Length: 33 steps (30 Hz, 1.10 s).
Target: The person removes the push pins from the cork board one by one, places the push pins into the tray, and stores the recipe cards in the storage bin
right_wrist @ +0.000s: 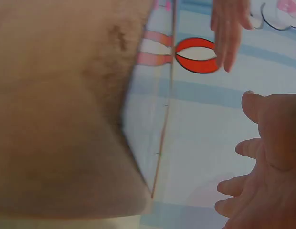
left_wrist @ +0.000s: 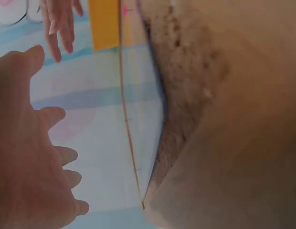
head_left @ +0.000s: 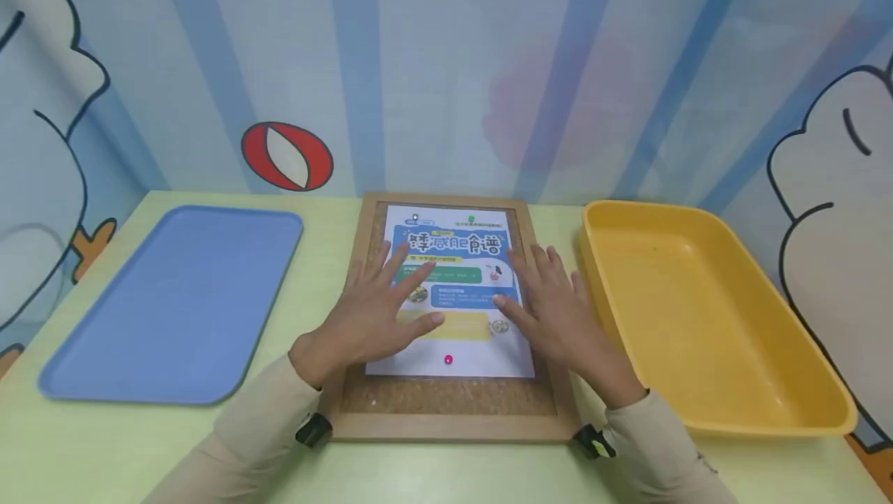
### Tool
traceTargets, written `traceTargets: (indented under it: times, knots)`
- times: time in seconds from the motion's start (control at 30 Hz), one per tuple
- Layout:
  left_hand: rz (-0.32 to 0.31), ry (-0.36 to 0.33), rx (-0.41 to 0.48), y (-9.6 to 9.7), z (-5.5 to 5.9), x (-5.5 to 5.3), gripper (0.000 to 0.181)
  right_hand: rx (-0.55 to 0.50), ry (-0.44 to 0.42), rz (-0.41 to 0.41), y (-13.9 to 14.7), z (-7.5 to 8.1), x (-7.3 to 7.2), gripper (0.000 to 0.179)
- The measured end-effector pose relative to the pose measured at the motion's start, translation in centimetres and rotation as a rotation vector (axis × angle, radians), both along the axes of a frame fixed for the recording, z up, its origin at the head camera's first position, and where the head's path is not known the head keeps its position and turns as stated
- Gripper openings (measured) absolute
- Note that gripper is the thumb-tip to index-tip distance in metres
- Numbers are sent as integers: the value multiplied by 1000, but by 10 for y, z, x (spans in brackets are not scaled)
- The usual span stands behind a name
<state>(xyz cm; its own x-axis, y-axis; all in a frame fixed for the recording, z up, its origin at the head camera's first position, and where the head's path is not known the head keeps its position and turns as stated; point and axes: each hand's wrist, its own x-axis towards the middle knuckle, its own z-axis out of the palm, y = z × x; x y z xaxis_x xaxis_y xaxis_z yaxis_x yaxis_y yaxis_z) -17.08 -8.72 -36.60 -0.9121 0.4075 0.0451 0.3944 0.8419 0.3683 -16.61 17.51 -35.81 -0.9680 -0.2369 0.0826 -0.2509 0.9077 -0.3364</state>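
A cork board (head_left: 449,397) with a wooden frame lies on the table, and a printed paper sheet (head_left: 453,364) with blue headings and Chinese characters is on it. A pink push pin (head_left: 449,359) is at the sheet's lower middle, a green pin (head_left: 470,219) at its top right and a small pale pin (head_left: 415,216) at its top left. My left hand (head_left: 373,314) spreads its fingers above the sheet's left side, my right hand (head_left: 558,310) likewise above the right side. Both wrist views show the left hand (left_wrist: 33,148) and right hand (right_wrist: 277,143) apart from the board, holding nothing.
A blue tray (head_left: 181,302) lies on the table (head_left: 446,473) left of the board. A deep yellow bin (head_left: 698,310) stands close on the right. Behind the table rises a wall (head_left: 446,85) with blue stripes and cartoon figures.
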Motion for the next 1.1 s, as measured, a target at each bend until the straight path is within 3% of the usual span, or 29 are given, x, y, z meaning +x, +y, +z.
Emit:
traceTargets:
  times: [0.17, 0.37, 0.63, 0.87, 1.1]
  knots:
    - [-107, -72, -37, 0, 0, 1, 74, 58, -57, 58, 3, -13, 3, 70]
    - [-174, -112, -88, 2, 5, 1, 72, 109, -130, 131, 9, -22, 6, 70]
    - [-310, -175, -239, 4, -7, 2, 75, 234, -170, 250, 12, -26, 4, 67]
    - [-327, -228, -247, 4, -15, 4, 73, 287, -181, 284, 10, -34, 5, 68]
    - [-330, -181, -226, 7, -29, 6, 74, 326, -144, 283, 10, -33, 1, 68]
